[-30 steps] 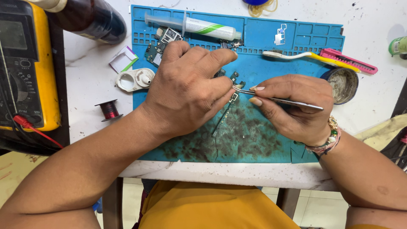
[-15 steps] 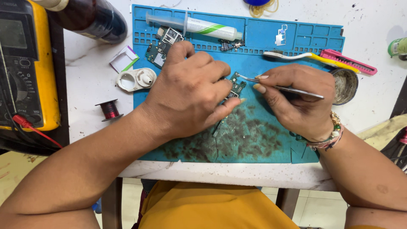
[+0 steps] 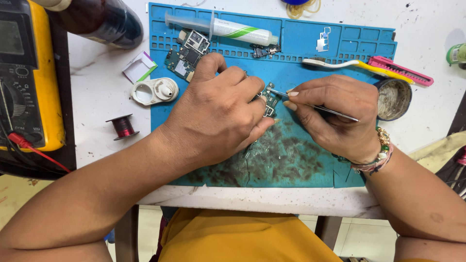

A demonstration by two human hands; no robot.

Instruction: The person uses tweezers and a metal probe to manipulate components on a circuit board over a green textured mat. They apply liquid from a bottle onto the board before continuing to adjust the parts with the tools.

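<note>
Left hand (image 3: 218,116): pinning a small circuit board (image 3: 268,99) down at the blue mat's (image 3: 340,43) middle.
Right hand (image 3: 335,116): pinching tweezers (image 3: 315,106), tip probably touching it.
Risk: tip is slipping, flicking parts loose.

Syringe (image 3: 221,27) and toothbrush (image 3: 349,63) crowd the hands' far side.

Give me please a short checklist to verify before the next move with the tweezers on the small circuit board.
1. Left hand pins the small circuit board on the blue work mat: ok.
2. Right hand grips the tweezers firmly: ok.
3. Tweezer tip reaches the board: ok.
4. What the tip holds: cannot tell, too small.
5. Second circuit board and syringe lie apart from the hands: ok.
6. Mat under the board is clean: not ok, dark stains.
</note>
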